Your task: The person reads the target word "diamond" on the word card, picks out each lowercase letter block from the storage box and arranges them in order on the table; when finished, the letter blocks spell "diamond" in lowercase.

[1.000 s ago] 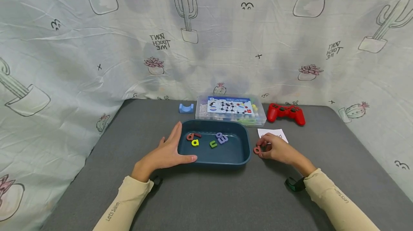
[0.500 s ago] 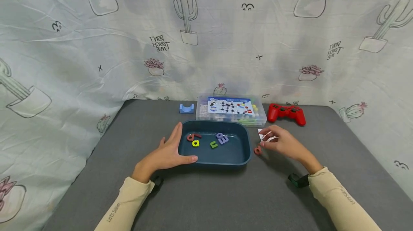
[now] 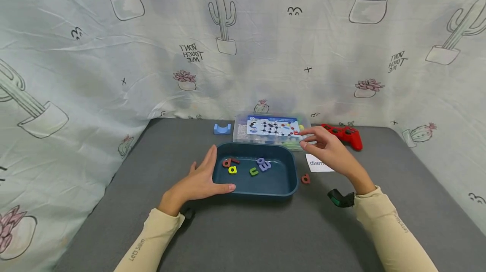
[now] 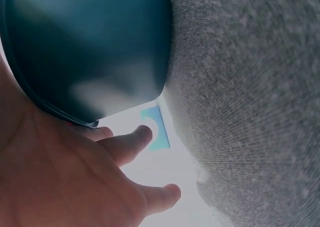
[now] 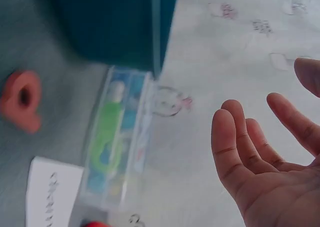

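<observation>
My left hand (image 3: 199,179) rests against the left end of a dark blue tray (image 3: 255,191), fingers stretched along its side and thumb over the front rim. Inside lie several toy letters: a yellow "a" (image 3: 232,170), a green "n" (image 3: 253,171), a purple "m" (image 3: 265,165), a purple "o" (image 3: 260,161) and red pieces (image 3: 226,162) at the left. Holding nothing, my right hand (image 3: 326,147) hovers with loosely bent fingers over a white card (image 3: 316,164) printed "diam", the rest of the word hidden. Just right of the tray a red letter "d" (image 3: 305,179) lies on the table.
A clear plastic case (image 3: 243,135) of molecule-model parts stands behind the tray. Left of it is a light blue cradle-shaped block (image 3: 222,129). A red game controller (image 3: 351,137) lies at the back right, partly behind my right hand. Patterned cloth (image 3: 262,52) hangs behind the grey table.
My right hand has let go of the red "d" beside the tray and lifted up and away toward the back. More of the card now shows. The left hand stays at the tray.
</observation>
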Demonstrator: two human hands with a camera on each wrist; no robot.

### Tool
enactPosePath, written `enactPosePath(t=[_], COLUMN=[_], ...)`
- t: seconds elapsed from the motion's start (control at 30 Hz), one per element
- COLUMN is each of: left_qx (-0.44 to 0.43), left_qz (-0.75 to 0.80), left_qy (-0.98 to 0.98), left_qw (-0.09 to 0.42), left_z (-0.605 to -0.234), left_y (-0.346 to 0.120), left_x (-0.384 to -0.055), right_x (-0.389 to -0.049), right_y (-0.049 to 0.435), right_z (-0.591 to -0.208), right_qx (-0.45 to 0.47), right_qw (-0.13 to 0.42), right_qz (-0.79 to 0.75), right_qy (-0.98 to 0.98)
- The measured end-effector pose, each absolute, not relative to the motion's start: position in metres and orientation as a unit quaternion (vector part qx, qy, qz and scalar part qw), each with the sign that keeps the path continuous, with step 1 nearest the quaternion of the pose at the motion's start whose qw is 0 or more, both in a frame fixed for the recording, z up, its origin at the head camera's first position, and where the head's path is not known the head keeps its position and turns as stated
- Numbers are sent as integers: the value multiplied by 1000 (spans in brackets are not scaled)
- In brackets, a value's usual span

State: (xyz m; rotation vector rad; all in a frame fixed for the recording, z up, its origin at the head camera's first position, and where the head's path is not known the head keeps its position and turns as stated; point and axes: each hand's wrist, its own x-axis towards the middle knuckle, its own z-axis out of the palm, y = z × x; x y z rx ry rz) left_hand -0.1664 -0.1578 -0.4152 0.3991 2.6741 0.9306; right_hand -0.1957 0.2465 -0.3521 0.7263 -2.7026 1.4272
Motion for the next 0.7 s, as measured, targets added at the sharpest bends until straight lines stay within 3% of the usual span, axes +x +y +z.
enactPosePath(t=[0.7], left_qx=[145], left_qz=[339], left_qy=[919], left_qw=[141], left_z=[-419], left_y=[-160], left_x=[-167], right_x=[-220], right_y=[157], right_z=[-337], right_qx=[266], right_qw=[10], right_qz=[531], right_qy=[-804])
